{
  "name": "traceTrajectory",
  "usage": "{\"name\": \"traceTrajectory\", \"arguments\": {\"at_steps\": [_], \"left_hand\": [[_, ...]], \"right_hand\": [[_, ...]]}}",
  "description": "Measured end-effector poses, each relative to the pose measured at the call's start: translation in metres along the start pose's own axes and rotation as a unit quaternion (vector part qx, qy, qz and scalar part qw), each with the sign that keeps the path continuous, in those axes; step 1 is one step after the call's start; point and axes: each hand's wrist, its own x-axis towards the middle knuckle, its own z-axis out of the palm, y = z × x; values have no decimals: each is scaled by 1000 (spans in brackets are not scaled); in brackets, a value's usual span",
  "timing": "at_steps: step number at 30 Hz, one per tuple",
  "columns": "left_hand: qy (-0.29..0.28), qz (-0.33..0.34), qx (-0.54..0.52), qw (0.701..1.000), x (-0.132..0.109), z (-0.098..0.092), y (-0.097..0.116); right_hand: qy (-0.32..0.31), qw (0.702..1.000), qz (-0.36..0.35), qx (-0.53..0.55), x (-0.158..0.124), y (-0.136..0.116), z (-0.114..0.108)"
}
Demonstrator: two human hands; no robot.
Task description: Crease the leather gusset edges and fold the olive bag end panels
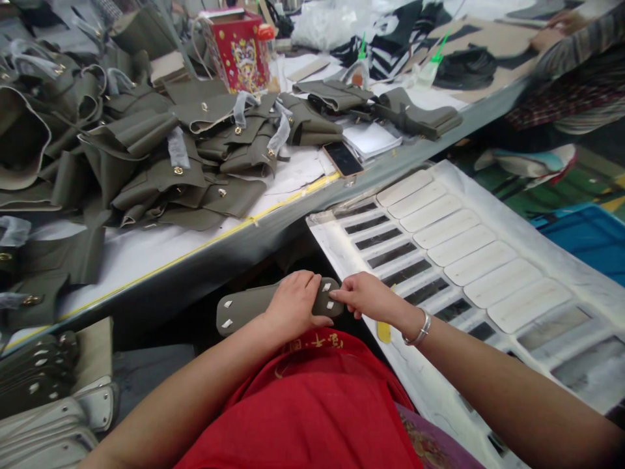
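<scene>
My left hand lies closed over a long olive-green leather strip with small white tabs on it, held in front of my red top. My right hand pinches the strip's right end, fingertips at a white tab. A silver bracelet sits on my right wrist. Both hands are below the table's edge, left of a white board holding rows of pale oblong pieces.
The table bears heaps of olive leather parts, a phone, a red box and glue bottles. Stacked strips lie at lower left. Another person's arm is at top right, a blue crate at right.
</scene>
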Motion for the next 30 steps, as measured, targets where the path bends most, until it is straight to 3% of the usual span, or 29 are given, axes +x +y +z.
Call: {"name": "traceTrajectory", "arguments": {"at_steps": [12, 19, 24, 27, 28, 30], "left_hand": [[-6, 16, 9, 1000, 11, 3, 0], [-10, 7, 13, 1000, 11, 1, 2], [-10, -13, 10, 1000, 8, -6, 13], [37, -11, -36, 999, -12, -14, -3], [73, -37, -54, 995, -25, -17, -13], [158, -153, -81, 972, -59, -23, -39]], "right_hand": [[-22, 999, 20, -11, 2, -3, -4], [4, 994, 1, -109, 2, -8, -7], [-20, 985, 8, -172, 0, -16, -10], [-5, 982, 10, -187, 5, -12, -6], [4, 982, 8, -188, 8, -9, -5], [19, 983, -1, -185, 12, -3, -1]]}}
